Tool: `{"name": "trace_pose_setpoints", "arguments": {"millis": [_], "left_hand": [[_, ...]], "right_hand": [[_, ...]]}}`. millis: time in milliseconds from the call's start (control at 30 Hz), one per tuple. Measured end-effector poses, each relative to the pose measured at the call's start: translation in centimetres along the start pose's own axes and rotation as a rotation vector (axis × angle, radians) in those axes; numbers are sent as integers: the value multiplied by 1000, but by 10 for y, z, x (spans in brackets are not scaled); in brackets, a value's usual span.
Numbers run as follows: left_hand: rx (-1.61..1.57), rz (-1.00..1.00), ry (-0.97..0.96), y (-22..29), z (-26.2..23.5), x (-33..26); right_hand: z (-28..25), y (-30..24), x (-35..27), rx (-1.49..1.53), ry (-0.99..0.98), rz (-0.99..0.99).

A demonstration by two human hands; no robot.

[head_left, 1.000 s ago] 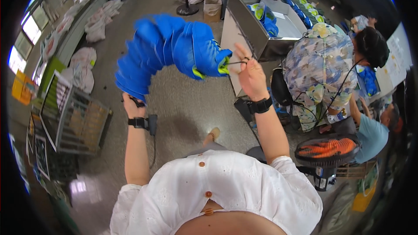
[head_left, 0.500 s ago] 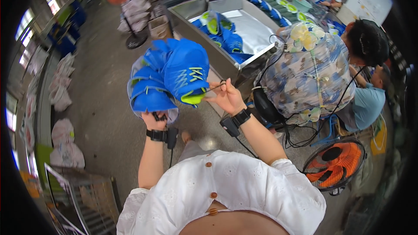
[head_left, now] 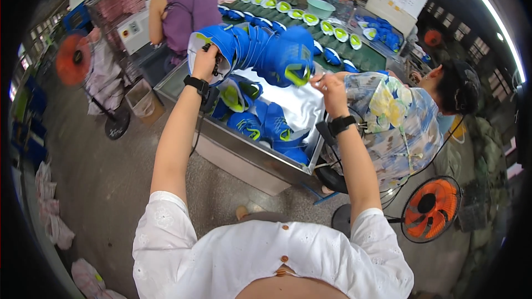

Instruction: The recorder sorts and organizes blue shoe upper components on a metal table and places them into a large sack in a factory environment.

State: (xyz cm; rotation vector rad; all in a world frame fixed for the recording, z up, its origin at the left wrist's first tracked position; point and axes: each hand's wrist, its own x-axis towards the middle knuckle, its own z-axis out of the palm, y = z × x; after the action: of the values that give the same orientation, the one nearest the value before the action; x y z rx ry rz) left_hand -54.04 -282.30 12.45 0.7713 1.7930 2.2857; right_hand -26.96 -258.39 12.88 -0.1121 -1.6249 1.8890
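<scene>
A curved stack of nested blue shoe uppers (head_left: 249,46) spans the space between my hands, above a metal-walled bin (head_left: 221,135). My left hand (head_left: 204,63) is closed on the stack's left end, with something black by the fingers. At the other end is a blue upper with a lime-green lining (head_left: 292,58). My right hand (head_left: 331,89) is beside that lining, fingers pinched together; what they hold is blurred. More blue and lime uppers (head_left: 272,122) lie loose in the bin below, on a shiny silvery surface.
Rows of shoe pieces (head_left: 284,7) line a conveyor beyond the bin. One person in purple (head_left: 191,8) stands at the far left; another in a floral garment (head_left: 393,116) sits close at right. Orange fans (head_left: 429,210) stand at both sides. A waste bin (head_left: 143,99) is at left.
Both hands have moved forward with the stack, from beside the bin to over it. The stack now stretches sideways, and the view has turned right. The dark loop at my right fingers no longer shows clearly.
</scene>
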Motion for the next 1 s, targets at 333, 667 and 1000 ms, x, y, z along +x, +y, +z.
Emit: {"name": "trace_pose_setpoints", "arguments": {"millis": [333,667,1000], "left_hand": [[1013,-49,39,-144,45,46],[576,335,8,-80,48,-39],[559,429,-1818,-23,125,-566]], "right_hand": [[12,116,-51,-1684,-513,436],[71,5,-219,-1438,-277,-98],[36,-68,-638,-554,647,368]]}}
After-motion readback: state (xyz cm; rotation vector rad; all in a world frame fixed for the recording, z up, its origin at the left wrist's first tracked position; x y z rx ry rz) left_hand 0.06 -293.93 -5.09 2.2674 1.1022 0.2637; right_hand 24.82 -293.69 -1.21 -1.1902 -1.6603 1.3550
